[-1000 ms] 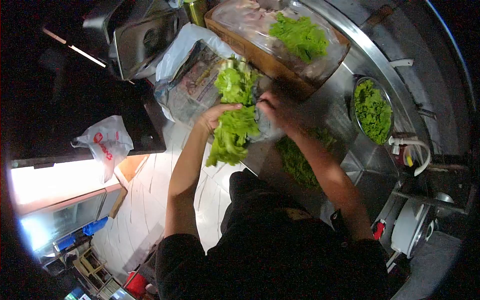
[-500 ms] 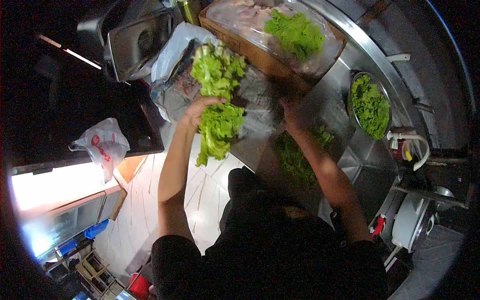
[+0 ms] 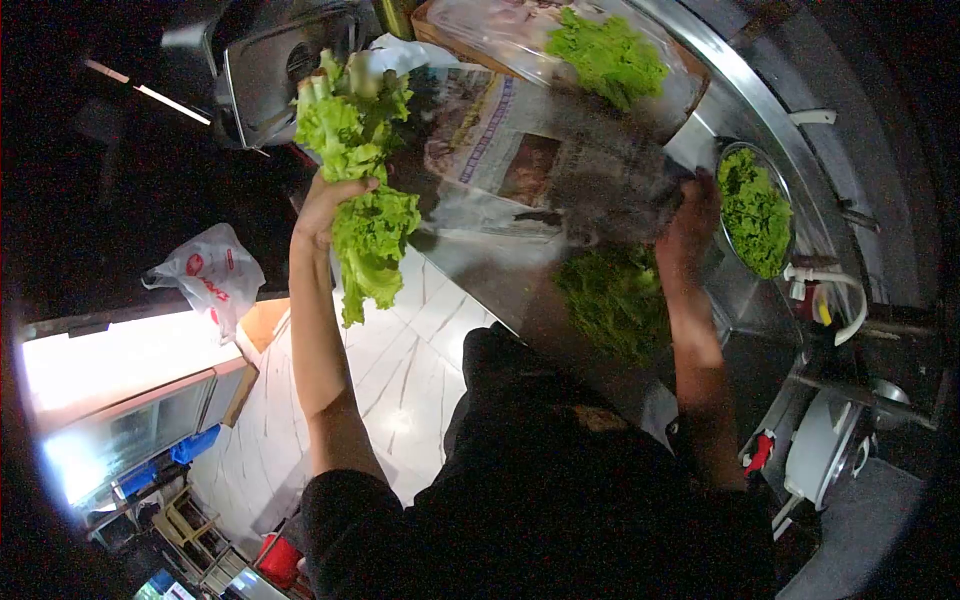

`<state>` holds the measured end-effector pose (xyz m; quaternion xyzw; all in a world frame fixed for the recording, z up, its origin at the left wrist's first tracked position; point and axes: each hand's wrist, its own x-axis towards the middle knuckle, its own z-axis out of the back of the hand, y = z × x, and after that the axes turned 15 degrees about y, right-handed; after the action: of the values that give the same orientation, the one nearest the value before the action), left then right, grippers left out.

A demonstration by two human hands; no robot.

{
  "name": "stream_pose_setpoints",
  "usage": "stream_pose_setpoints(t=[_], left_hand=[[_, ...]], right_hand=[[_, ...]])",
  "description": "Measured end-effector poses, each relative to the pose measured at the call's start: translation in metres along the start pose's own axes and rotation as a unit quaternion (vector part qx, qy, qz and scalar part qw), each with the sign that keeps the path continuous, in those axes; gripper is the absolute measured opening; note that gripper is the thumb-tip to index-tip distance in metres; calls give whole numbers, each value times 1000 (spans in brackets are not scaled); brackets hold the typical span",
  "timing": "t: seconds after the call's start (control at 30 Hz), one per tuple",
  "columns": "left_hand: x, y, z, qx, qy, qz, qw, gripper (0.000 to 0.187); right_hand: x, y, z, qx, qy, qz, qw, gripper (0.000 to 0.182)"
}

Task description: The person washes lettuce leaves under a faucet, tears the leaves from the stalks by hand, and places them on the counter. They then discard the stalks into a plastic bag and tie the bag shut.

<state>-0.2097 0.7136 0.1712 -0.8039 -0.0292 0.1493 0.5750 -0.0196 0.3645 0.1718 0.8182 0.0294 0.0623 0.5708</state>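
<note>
My left hand (image 3: 325, 208) is closed around a bunch of leafy green lettuce (image 3: 372, 235), lifted at the left with its pale cut stems upward. A printed newspaper sheet (image 3: 510, 165) stretches across the counter between my hands. At the sheet's right end, my right hand (image 3: 688, 215) has its fingers closed on the newspaper's dark edge; the fingers are dim and partly blurred. Beneath and in front of the sheet, darker feathery greens (image 3: 615, 300) lie on the metal counter.
Behind the newspaper stands a cardboard box (image 3: 465, 45) covered with clear plastic, with loose lettuce leaves (image 3: 610, 58) on top. A bowl of lettuce (image 3: 755, 215) sits at the right, near a white tap (image 3: 845, 300). A plastic bag (image 3: 210, 275) hangs at the left.
My left hand has carried the lettuce to the left. My right hand has moved right, and the newspaper now lies spread out where it was bunched before.
</note>
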Motion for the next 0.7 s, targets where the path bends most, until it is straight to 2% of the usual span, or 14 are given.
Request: stream_pose_setpoints(t=[0.07, 0.1, 0.13, 0.2, 0.23, 0.27, 0.33, 0.37, 0.43, 0.47, 0.53, 0.6, 0.67, 0.7], left_hand=[[-6, 0, 11, 66, -21, -38, 997, 53], [-8, -5, 11, 70, -37, -36, 996, 51], [-9, -5, 12, 72, -39, -37, 996, 51], [-6, -4, 19, 83, -65, -63, 993, 50], [-4, -4, 23, 68, -74, -64, 993, 51], [-1, -2, 30, 69, -76, -67, 993, 51], [7, -2, 44, 113, -59, -75, 989, 54], [11, -2, 51, 148, -69, -59, 985, 51], [13, -6, 55, 155, -71, -38, 985, 48], [14, -8, 57, 162, -71, -17, 984, 45], [8, -11, 54, 196, -90, -22, 976, 39], [2, -10, 58, 175, -77, -24, 981, 39], [-5, -7, 60, 137, -81, -22, 987, 41], [-8, -8, 61, 142, -86, -17, 986, 42]], right_hand=[[20, -11, 12, -56, 41, 34, 997, 33], [23, -6, 5, -112, 82, 68, 988, 33], [20, -6, -3, -110, 83, 68, 988, 33], [11, -3, -28, -354, 175, 83, 915, 35], [11, 4, -31, -506, 242, 45, 827, 36], [12, 10, -30, -505, 244, 48, 827, 36], [12, 20, -30, -546, 373, 10, 750, 35], [9, 22, -34, -546, 373, 12, 750, 35], [0, 20, -55, -533, 329, 106, 772, 30], [0, 11, -66, -531, 331, 109, 772, 30], [-1, -9, -98, -579, 439, 156, 669, 30], [3, -9, -143, -723, 537, 73, 428, 33], [15, -71, -183, -754, 463, 276, 375, 30], [19, -96, -203, -673, 479, 310, 470, 25]])
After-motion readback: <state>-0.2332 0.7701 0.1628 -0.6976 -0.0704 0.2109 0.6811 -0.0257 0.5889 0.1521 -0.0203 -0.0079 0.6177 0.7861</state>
